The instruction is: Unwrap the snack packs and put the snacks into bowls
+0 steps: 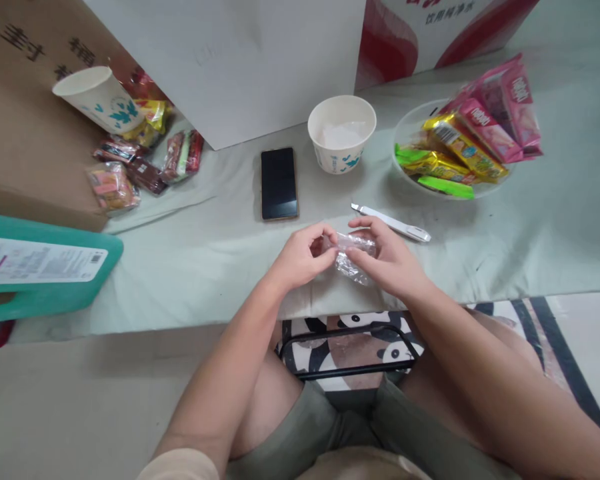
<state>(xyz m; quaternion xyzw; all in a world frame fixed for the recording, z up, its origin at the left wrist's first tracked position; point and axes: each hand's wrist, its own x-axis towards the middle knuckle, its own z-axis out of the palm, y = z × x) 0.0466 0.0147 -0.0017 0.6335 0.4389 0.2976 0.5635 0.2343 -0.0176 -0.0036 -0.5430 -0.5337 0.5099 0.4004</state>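
Note:
Between my two hands, low over the table's front edge, is a crinkled clear plastic wrapper (353,265). My left hand (305,253) pinches its left side between thumb and fingers. On the other side my right hand (385,257) grips it, with the thumb pressed on the plastic. Whether anything lies inside the wrapper I cannot tell. Just beyond my right hand lies a white utility knife (393,223), its blade end pointing left. A dark-screened phone (279,183) rests behind my left hand. Farther back stands a paper bowl (341,160) with whitish translucent material inside.
At right, a clear plastic bowl (403,170) holds several pink, yellow and green snack packets. A paper cup (97,100) tilts over wrapped snacks (113,187) at left. White box (260,67) and cardboard box (30,133) stand behind; a green-framed board (105,267) is at left.

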